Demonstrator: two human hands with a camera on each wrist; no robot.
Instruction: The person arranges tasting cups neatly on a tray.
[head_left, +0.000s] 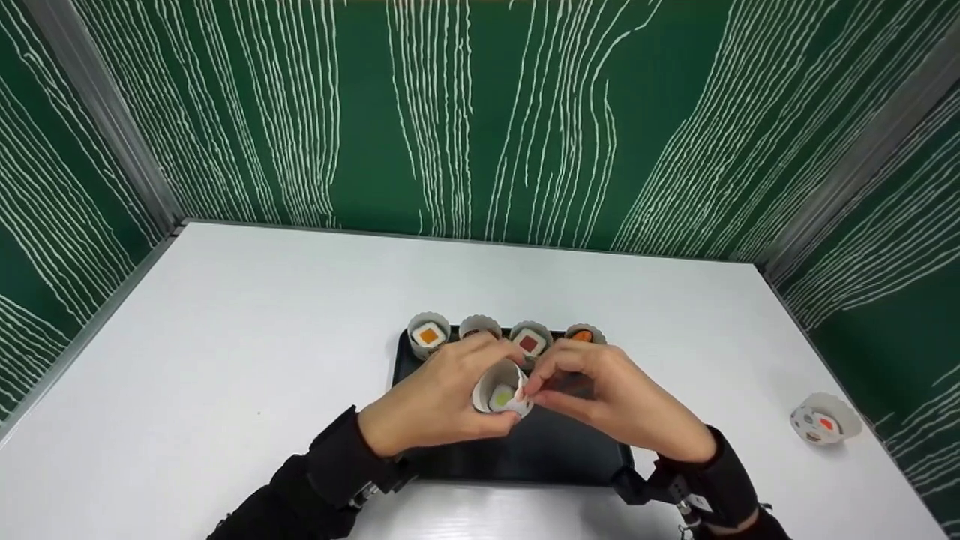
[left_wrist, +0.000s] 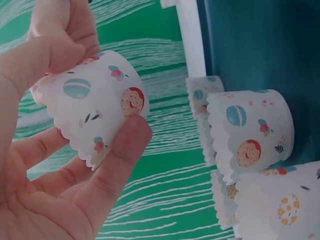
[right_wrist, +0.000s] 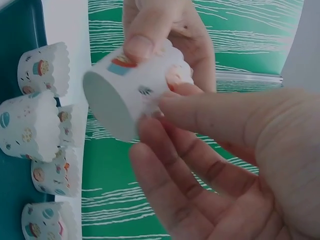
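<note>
A white paper baking cup point(head_left: 492, 375), printed with macarons and cookies, is tilted above the black tray point(head_left: 525, 450). Inside it lies a small white piece with a green centre point(head_left: 502, 396). My left hand point(head_left: 457, 390) grips the cup around its side, thumb and fingers on opposite sides in the head view. From the right, my right hand point(head_left: 600, 386) pinches the cup's wall near the rim between thumb and fingers. In the right wrist view the cup's plain base point(right_wrist: 107, 107) faces the camera; the piece inside is hidden there.
Along the tray's back edge stand several matching cups, including one with an orange-centred white piece point(head_left: 429, 334) and one with a red-centred piece point(head_left: 529, 342). My hands partly cover this row. Another cup point(head_left: 823, 418) sits at the table's right edge. Green panels point(head_left: 495, 150) enclose the white table.
</note>
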